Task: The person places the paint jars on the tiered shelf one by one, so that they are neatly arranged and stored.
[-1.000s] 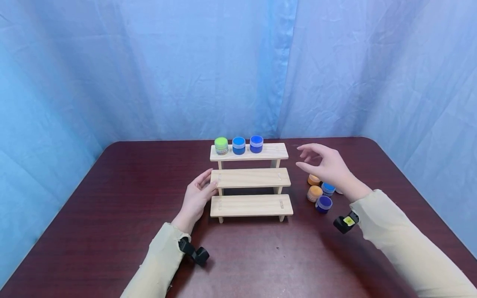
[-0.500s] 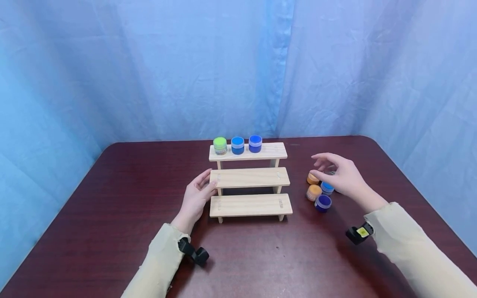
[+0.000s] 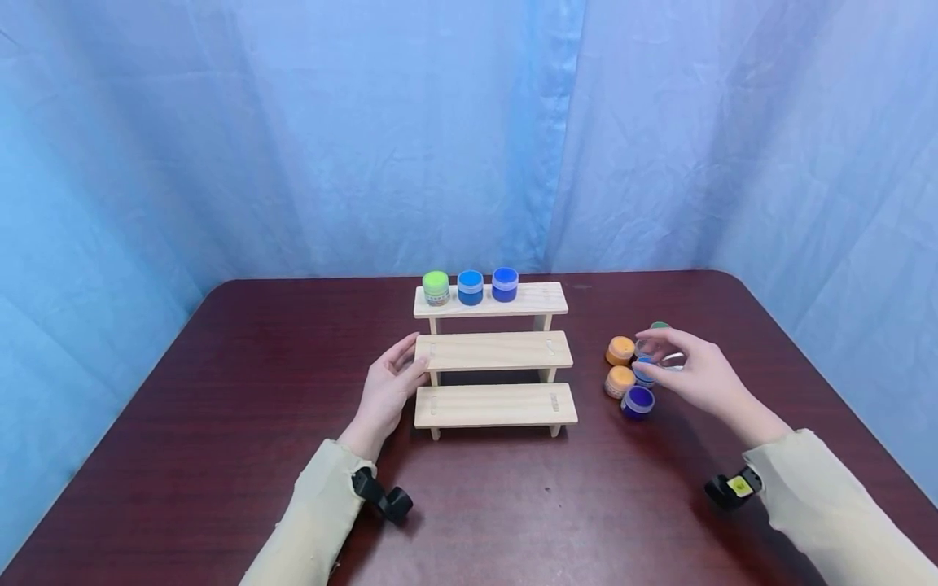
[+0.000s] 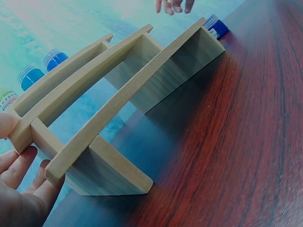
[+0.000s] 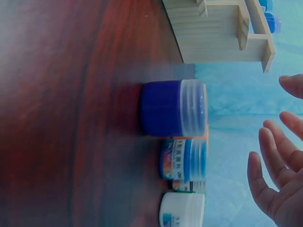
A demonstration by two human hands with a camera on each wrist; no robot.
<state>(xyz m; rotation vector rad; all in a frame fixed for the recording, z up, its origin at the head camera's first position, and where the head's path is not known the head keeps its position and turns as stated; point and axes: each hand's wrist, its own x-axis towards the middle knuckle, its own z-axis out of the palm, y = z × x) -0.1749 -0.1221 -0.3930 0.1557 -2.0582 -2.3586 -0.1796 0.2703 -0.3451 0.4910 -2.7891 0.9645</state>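
A three-tier wooden display stand stands mid-table. My left hand holds the left end of its middle tier, thumb on top and fingers below, as the left wrist view shows. Over a cluster of paint jars to the right hovers my right hand, fingers loosely bent and apart from the jars in the right wrist view. The cluster has a dark violet-blue jar, two orange jars, a blue jar, a green-lidded jar and a white jar. My right hand partly hides some of them.
On the top tier stand a lime-green jar, a blue jar and a deeper blue jar. The dark red wooden table has blue curtains behind it and at both sides.
My right hand has moved right and down, from beside the stand's top tier to over the jar cluster. The left hand stays on the stand.
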